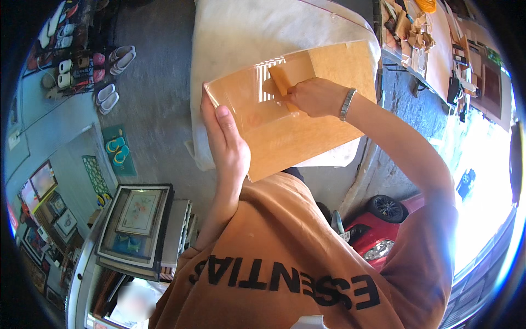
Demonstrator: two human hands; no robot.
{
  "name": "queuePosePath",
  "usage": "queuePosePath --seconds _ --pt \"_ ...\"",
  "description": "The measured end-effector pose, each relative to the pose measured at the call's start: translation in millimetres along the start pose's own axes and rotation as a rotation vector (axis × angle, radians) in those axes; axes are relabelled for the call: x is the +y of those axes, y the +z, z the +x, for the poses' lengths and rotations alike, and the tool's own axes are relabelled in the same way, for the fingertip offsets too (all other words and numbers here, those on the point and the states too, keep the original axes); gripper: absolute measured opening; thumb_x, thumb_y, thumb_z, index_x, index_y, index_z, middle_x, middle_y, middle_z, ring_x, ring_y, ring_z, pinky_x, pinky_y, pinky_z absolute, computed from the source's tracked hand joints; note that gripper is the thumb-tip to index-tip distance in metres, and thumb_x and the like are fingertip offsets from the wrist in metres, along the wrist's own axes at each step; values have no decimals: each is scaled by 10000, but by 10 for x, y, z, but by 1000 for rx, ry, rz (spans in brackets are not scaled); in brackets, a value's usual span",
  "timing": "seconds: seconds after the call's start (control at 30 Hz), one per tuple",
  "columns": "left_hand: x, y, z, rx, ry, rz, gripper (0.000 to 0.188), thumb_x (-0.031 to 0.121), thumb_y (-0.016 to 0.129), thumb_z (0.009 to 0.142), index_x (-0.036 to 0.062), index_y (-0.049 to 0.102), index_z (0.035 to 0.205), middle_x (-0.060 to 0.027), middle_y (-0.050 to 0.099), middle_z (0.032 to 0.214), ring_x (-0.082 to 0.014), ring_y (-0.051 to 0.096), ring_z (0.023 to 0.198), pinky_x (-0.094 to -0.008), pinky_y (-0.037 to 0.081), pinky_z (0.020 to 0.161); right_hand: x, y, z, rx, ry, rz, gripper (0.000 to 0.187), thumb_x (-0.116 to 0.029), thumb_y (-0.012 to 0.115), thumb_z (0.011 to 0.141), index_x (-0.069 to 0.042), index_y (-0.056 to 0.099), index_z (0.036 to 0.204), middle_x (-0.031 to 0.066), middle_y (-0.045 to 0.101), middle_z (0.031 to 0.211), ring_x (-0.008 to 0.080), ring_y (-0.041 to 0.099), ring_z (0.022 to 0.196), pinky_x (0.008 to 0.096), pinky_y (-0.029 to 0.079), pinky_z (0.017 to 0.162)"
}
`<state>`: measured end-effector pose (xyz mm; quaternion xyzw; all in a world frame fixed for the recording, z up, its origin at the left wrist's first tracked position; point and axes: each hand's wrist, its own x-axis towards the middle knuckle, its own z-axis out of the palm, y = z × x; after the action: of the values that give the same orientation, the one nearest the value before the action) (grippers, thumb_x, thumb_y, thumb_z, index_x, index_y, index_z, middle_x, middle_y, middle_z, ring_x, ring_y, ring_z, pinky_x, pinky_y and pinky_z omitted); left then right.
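A flat tan wooden board (307, 131) lies tilted over a table covered in white cloth (246, 33). My left hand (230, 148) grips the board's near left edge, thumb on top. My right hand (315, 96), with a metal bracelet at the wrist, presses a small strip of brown sandpaper (280, 81) against the board's upper face. Glare brightens the board's left part. My orange shirt fills the lower view.
A stack of framed pictures (137, 225) stands at lower left. Pairs of sandals (112, 77) lie on the grey floor at upper left. A cluttered workbench (433, 44) runs along the upper right. A red car (378, 230) sits at lower right.
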<state>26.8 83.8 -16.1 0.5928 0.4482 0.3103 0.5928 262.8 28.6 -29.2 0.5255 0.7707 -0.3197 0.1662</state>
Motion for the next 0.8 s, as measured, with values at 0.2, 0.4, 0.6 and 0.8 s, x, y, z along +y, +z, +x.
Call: queuePosePath --seconds 0.2,0.4,0.6,0.8 --pt "148 -500 454 22 38 -48 685 543 279 1088 19 424 1503 -175 450 1532 -272 410 1430 -405 304 1173 -443 -491 -755 341 211 382 217 -126 608 934 -39 673 1122 135 712 1023 304 689 981 426 538 835" --pt "319 -417 1571 -599 -111 -28 691 572 262 1084 40 549 1420 -129 547 1465 -240 496 1372 -418 340 1153 -1411 175 -1521 1681 1175 1345 370 -379 479 1085 -42 604 997 52 636 880 178 655 804 294 493 714" --pt "211 386 1602 -1130 -641 -133 692 611 300 1062 98 484 1488 -76 527 1486 -196 486 1377 -374 394 1143 -1687 864 -841 1468 728 2311 829 -705 248 1026 -48 355 1521 212 492 1463 358 508 1329 474 423 1074" --pt "217 108 1029 -962 -735 -238 695 609 257 1068 112 420 1525 -95 545 1448 -195 514 1346 -380 430 1120 -1156 585 -847 1368 713 2072 882 -795 244 971 -77 486 1423 129 561 1386 254 586 1186 409 448 1022"
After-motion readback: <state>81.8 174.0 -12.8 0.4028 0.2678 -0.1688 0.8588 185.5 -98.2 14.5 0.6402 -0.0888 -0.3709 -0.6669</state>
